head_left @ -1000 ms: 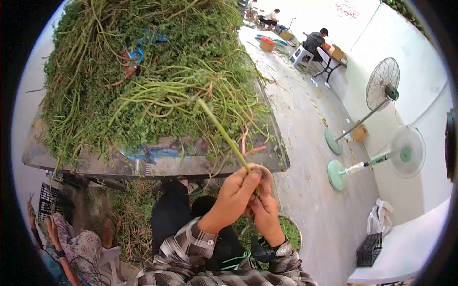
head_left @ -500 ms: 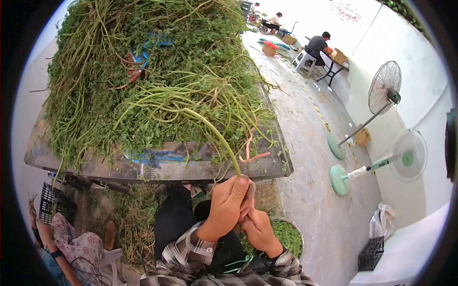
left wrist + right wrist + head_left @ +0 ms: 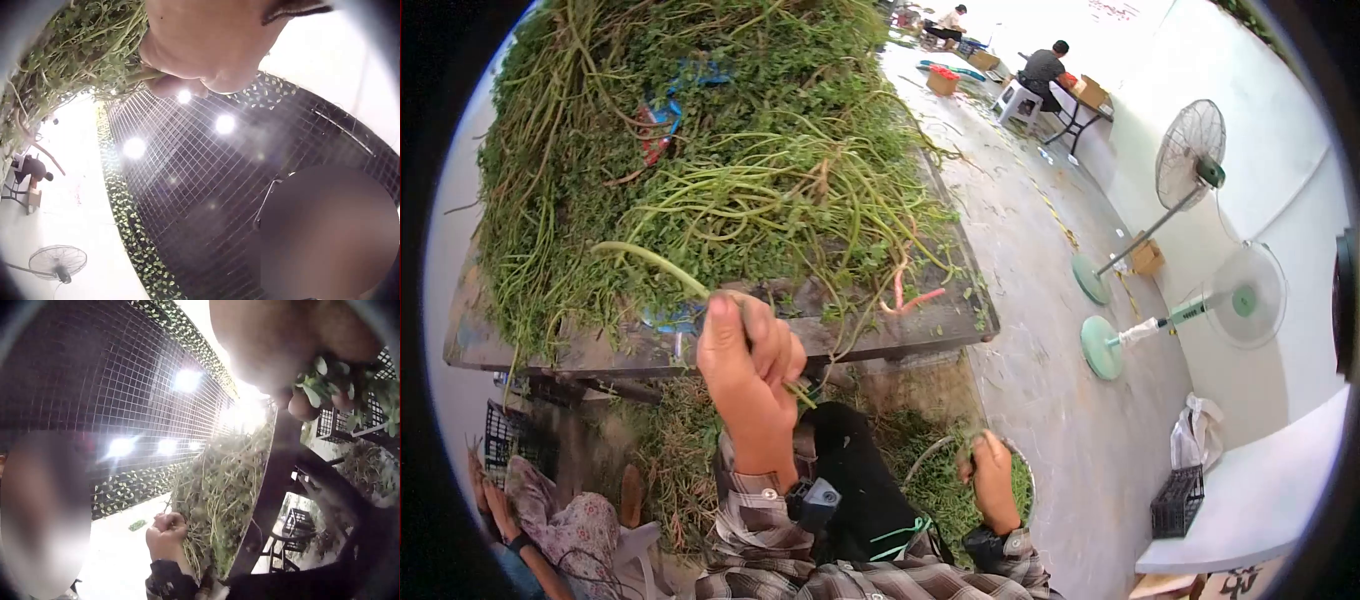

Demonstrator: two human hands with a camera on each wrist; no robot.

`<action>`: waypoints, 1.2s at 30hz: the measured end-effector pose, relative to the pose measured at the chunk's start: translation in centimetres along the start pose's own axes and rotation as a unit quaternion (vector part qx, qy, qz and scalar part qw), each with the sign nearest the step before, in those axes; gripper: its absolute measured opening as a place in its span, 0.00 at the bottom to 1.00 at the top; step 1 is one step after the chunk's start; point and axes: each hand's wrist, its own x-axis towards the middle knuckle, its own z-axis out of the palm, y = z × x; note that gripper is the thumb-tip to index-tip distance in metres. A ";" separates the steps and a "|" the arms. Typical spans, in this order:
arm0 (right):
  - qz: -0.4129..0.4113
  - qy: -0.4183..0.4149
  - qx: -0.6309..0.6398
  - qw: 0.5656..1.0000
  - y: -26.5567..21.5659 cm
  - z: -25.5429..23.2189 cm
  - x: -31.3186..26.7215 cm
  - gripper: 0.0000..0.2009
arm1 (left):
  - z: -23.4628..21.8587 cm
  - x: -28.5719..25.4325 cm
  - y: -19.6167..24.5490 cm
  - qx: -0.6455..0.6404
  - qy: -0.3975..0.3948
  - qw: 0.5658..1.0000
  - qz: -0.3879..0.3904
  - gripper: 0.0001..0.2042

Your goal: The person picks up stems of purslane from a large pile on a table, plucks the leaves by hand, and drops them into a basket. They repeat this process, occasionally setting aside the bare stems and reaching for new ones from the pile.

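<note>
My left hand (image 3: 748, 375) grips a thick green stem (image 3: 652, 258) over the table's near edge; its bent end reaches left and a short end shows below the fingers. The left wrist view has the stem (image 3: 142, 76) coming out beside the thumb. Lower right, my right hand (image 3: 990, 478) is over a round basket (image 3: 1031, 490) of cut greens (image 3: 940, 478). Its fingertips pinch a small leafy sprig (image 3: 317, 387), seen in the right wrist view. A large heap of leafy stems (image 3: 730, 150) covers most of the dark table (image 3: 900, 340).
A pinkish stem (image 3: 918, 298) lies near the table's right corner. Two standing fans (image 3: 1190, 160) are at right, near a black crate (image 3: 1176, 502). Another person's hands (image 3: 495, 500) show at lower left. Farther back, a person (image 3: 1043, 70) sits at a small table.
My hands have come apart: the left moved left and up with the stem, the right down and right over the basket. Earlier both were together on the stem.
</note>
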 end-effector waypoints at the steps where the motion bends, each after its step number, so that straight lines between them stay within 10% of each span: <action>1: 0.003 0.029 -0.018 0.999 -0.9 -0.2 0.1 0.11 | -0.1 0.1 0.1 0.005 0.007 1.000 0.012 0.17; 19: 0.057 0.276 0.005 0.959 10.0 -14.7 0.9 0.11 | -3.0 1.4 -0.7 0.005 -0.121 0.993 0.004 0.13; 22: 0.080 0.299 -0.114 0.944 16.5 -19.8 -0.5 0.13 | -3.2 1.5 -1.0 0.002 -0.143 0.990 -0.009 0.13; 24: 0.053 0.200 -0.511 0.834 20.7 -23.8 -2.1 0.15 | -3.1 1.6 -1.1 0.011 -0.154 0.988 -0.020 0.13; 27: 0.032 0.257 -0.565 0.784 21.2 -24.4 -4.0 0.17 | -2.6 1.2 -1.7 0.115 -0.134 0.984 -0.025 0.14; 36: 0.128 0.231 -0.155 0.952 13.4 -19.2 -0.5 0.16 | 0.9 -2.6 -5.1 0.303 -0.142 0.939 -0.075 0.20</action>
